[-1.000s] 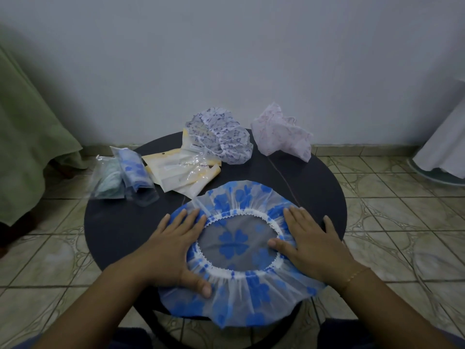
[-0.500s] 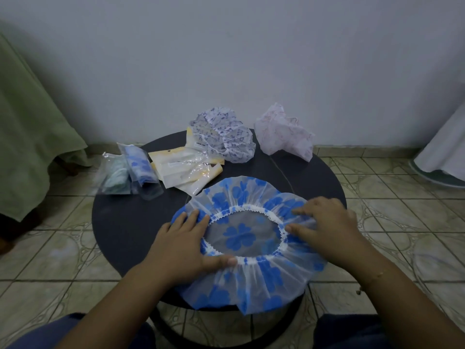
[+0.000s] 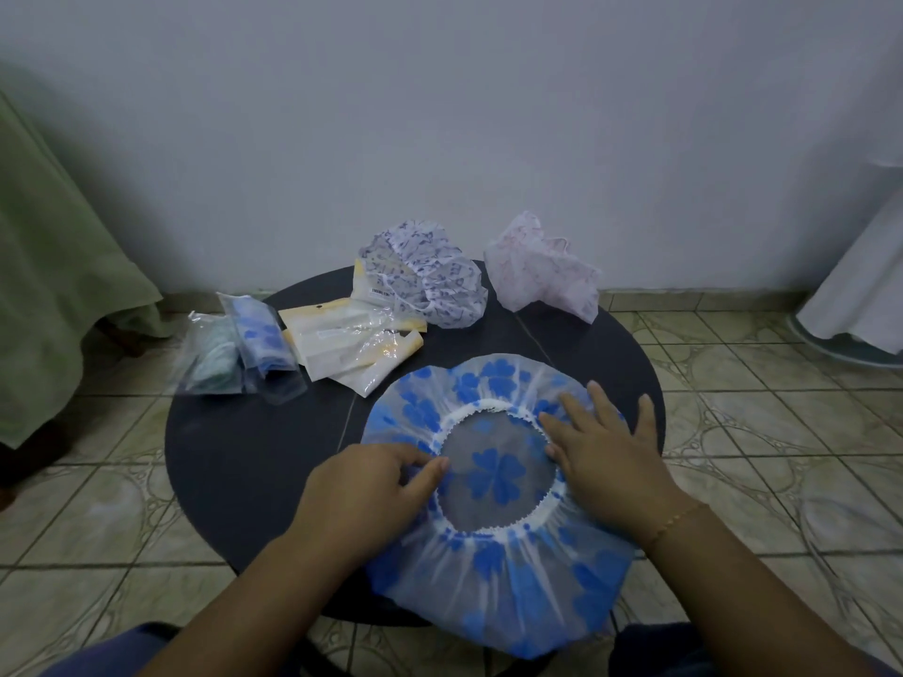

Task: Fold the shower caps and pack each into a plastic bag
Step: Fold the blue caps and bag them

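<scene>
Your left hand (image 3: pixel 364 498) pinching the blue-flowered shower cap (image 3: pixel 493 500) at its left rim, your right hand (image 3: pixel 603 454) flat, fingers spread, pressing its right side

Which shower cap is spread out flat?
The blue flower cap under both hands. The purple-patterned cap and the pink cap behind it sit crumpled in heaps.

There is a single view, from a camera worn on the person's head, looking forward and steeply down over the round dark surface (image 3: pixel 254 447). It sits close: the near edge of the surface falls low in the frame, both forearms enter from the bottom, and the far edge meets the pale wall (image 3: pixel 440 114). Wide-angle bending curves the tiled floor (image 3: pixel 782 432) at the sides.
</scene>
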`<state>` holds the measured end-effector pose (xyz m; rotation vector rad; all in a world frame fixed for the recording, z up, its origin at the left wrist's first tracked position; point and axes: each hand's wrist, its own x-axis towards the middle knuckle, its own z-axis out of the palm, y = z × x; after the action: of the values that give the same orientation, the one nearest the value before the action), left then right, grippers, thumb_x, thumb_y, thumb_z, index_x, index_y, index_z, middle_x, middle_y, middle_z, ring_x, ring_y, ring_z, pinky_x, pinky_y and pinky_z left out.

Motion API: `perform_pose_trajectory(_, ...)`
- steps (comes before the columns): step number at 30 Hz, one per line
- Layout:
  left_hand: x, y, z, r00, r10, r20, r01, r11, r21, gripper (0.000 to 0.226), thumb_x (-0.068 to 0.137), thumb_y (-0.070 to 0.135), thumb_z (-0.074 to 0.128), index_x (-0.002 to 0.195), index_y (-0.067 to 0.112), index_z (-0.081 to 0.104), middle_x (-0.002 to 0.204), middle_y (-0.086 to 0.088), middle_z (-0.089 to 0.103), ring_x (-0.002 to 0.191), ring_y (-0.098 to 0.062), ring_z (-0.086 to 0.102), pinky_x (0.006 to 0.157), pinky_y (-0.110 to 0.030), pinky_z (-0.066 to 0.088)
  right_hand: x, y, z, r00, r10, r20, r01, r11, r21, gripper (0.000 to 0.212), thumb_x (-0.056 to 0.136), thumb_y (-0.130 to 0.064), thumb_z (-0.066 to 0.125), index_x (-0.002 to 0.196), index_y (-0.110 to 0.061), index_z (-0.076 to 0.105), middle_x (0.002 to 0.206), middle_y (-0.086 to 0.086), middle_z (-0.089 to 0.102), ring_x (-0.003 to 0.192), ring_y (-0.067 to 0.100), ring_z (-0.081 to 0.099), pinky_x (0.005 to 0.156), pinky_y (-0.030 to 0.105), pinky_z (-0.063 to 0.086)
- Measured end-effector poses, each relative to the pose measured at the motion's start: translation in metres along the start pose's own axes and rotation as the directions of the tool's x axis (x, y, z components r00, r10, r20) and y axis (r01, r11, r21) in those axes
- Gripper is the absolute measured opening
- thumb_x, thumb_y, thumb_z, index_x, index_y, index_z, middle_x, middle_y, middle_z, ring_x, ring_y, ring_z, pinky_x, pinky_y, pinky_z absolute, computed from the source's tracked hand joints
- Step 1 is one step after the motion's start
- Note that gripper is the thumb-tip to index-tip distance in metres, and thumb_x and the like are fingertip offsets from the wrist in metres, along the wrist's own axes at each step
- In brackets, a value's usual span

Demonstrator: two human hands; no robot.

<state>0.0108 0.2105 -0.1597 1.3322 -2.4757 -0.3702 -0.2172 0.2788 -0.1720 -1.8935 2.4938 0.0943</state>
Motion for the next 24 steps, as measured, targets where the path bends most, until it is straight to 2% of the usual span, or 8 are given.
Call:
perform_pose_trajectory(3,0.001,0.001,0.006,0.991,0.054,-0.125,-0.062,0.996,-0.061,0.033,0.091,0.056,0.041,0.095,0.039,0.069,0.069,0.017,0.060,0.068,0.000,0.054,0.058,-0.014,0.038,0.008,0.000,0.002,0.995,-0.077,-0.061,0.076,0.997,-0.016,0.044,0.102,-0.033,0.028,0.144,-0.044,0.022,0.159,0.001,-0.003,0.145,0.028,-0.013,0.107,0.063,-0.012)
perform_pose_trajectory(7,0.010,-0.009,0.020,0.924,0.266,-0.276,-0.292,0.955,-0.055,0.037,0.088,0.040,0.042,0.102,0.023,0.071,0.102,0.009,0.064,0.096,-0.007,0.059,0.077,-0.030,0.052,0.008,-0.011,0.005,0.973,-0.049,-0.223,0.059,0.997,0.040,0.049,0.092,-0.023,0.055,0.140,-0.024,0.042,0.150,0.017,0.033,0.140,0.035,0.026,0.110,0.054,0.021)
perform_pose_trajectory(8,0.011,-0.009,0.024,0.931,0.290,-0.222,-0.302,0.953,-0.023,0.043,0.090,0.041,0.038,0.113,0.022,0.067,0.119,0.004,0.061,0.115,-0.013,0.055,0.091,-0.036,0.050,0.007,-0.012,0.006,0.977,-0.011,-0.212,0.025,0.998,0.063,0.049,0.097,-0.027,0.045,0.145,-0.020,0.033,0.153,0.016,0.025,0.143,0.031,0.019,0.114,0.047,0.016)
perform_pose_trajectory(10,0.012,-0.006,0.028,0.960,0.279,-0.033,-0.277,0.960,0.040,0.069,0.089,0.061,0.011,0.142,0.027,0.038,0.154,0.007,0.023,0.145,-0.015,0.011,0.116,-0.032,0.014,0.005,-0.013,0.011,0.993,0.077,-0.090,-0.064,0.987,0.146,0.055,0.101,-0.040,0.023,0.150,-0.016,0.014,0.158,0.010,0.007,0.146,0.023,0.004,0.117,0.038,0.005)
perform_pose_trajectory(11,0.012,-0.007,0.031,0.972,0.228,0.054,-0.231,0.972,0.051,0.079,0.083,0.069,-0.005,0.148,0.031,0.016,0.154,0.013,-0.003,0.143,-0.009,-0.013,0.113,-0.026,-0.006,0.004,-0.012,0.011,0.994,0.108,-0.037,-0.101,0.983,0.156,0.061,0.100,-0.047,0.017,0.151,-0.015,0.008,0.159,0.008,0.003,0.146,0.022,0.000,0.118,0.037,0.002)
perform_pose_trajectory(13,0.014,-0.008,0.033,0.975,0.128,0.180,-0.144,0.986,0.081,0.081,0.075,0.069,-0.012,0.147,0.034,-0.007,0.144,0.019,-0.025,0.135,-0.004,-0.031,0.106,-0.022,-0.019,0.003,-0.011,0.013,0.989,0.138,0.056,-0.146,0.970,0.195,0.073,0.095,-0.059,0.013,0.151,-0.015,0.001,0.159,0.006,-0.002,0.146,0.021,-0.005,0.117,0.038,-0.002)
perform_pose_trajectory(18,0.017,-0.015,0.031,0.964,0.025,0.266,-0.056,0.992,0.110,0.089,0.069,0.073,-0.009,0.148,0.032,-0.010,0.152,0.015,-0.023,0.136,-0.003,-0.024,0.110,-0.027,-0.013,0.003,-0.005,0.014,0.982,0.137,0.127,-0.167,0.950,0.264,0.086,0.083,-0.071,0.007,0.151,-0.020,-0.005,0.159,0.000,-0.009,0.146,0.017,-0.010,0.117,0.039,-0.004)
perform_pose_trajectory(24,0.018,-0.018,0.031,0.962,-0.003,0.273,-0.033,0.992,0.125,0.121,0.042,0.085,-0.033,0.149,0.034,-0.008,0.156,0.013,-0.017,0.143,-0.010,-0.018,0.115,-0.032,-0.007,0.005,0.003,0.013,0.985,0.118,0.123,-0.148,0.951,0.271,0.082,0.084,-0.070,0.009,0.151,-0.025,-0.002,0.159,-0.003,-0.008,0.146,0.015,-0.008,0.117,0.041,-0.004)
